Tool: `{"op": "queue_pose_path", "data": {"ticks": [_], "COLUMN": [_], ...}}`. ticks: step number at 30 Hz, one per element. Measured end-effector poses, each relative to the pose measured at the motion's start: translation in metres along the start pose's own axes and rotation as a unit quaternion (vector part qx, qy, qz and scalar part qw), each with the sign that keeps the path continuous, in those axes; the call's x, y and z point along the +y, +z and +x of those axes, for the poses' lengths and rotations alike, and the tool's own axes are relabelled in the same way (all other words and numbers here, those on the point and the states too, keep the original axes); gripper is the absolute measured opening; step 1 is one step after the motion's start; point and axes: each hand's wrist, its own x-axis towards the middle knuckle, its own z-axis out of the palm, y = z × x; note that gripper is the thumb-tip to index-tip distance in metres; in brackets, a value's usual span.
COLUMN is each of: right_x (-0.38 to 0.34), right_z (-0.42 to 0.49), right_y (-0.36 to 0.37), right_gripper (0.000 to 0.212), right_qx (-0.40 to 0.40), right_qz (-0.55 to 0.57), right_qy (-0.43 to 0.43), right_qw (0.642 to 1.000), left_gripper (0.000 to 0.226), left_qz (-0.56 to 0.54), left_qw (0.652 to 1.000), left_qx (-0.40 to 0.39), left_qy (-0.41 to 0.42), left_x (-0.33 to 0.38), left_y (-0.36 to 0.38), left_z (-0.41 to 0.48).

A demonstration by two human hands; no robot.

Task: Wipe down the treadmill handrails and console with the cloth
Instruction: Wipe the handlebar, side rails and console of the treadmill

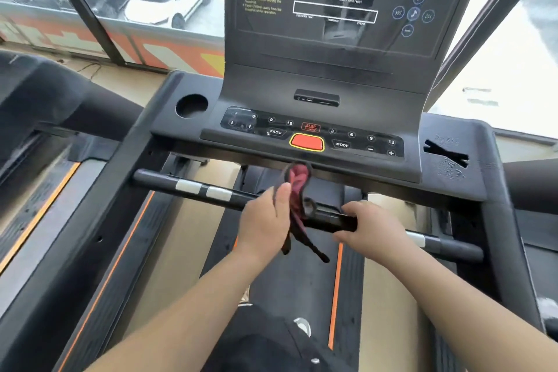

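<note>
Now | left grip (265, 222) holds cloth (297, 186) | right grip (373, 228) holds handrail (164, 182)

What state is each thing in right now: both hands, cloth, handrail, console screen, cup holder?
Left hand: grips the cloth.
Right hand: grips the handrail.
Cloth: bunched, ends dangling in front of the handrail.
Handrail: held near its middle.
Console screen: dark, unlit.
Cup holder: empty.
</note>
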Motion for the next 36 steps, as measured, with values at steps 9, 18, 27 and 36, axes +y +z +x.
{"op": "queue_pose_path", "data": {"ticks": [9, 18, 27, 36], "right_x": [-0.025, -0.026, -0.021, 0.013], "right_z": [0.018, 0.018, 0.016, -0.001], "right_y": [0.011, 0.012, 0.015, -0.004], "right_gripper": [0.045, 0.036, 0.041, 0.059], "right_qx": [-0.001, 0.013, 0.016, 0.018], "right_qz": [-0.005, -0.014, -0.009, -0.024], "right_qy": [-0.018, -0.020, -0.022, 0.006], "right_qw": [1.000, 1.000, 1.000, 1.000], "left_gripper": [0.036, 0.045, 0.049, 0.038], "left_qz": [0.102, 0.360, 0.128, 0.013], "left_qw": [0.990, 0.914, 0.989, 0.995], "left_qx": [0.099, -0.187, -0.047, 0.024], "left_qy": [0.002, 0.022, 0.060, 0.100], "left_x": [0.003, -0.014, -0.037, 0.051], "left_y": [-0.044, 0.013, 0.006, -0.004], "left_z": [0.013, 0.059, -0.027, 0.012]}}
